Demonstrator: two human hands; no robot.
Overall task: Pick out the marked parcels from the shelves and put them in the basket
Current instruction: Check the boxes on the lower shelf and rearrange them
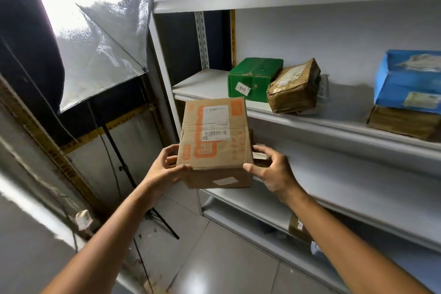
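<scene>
Both hands are on the box (pixel 214 141), one per side. The left hand (pixel 164 168) has its fingers (pixel 170 150) curled round the left face with the thumb pressed along the near bottom edge. The right hand (pixel 274 173) does the same on the right, thumb on the near corner and fingers wrapped round the far side, so both are clamped on it, not spread. It's held in the air just in front of the shelf (pixel 310 124), at the shelf's left end and a bit below its front lip. It's plain brown cardboard with orange print, a white barcode label (pixel 215 124) on top and a small white sticker on the near face. On the shelf sit a green box (pixel 253 79) with a taped parcel (pixel 294 88) leaning against it, and a blue box (pixel 405 79) further right.
</scene>
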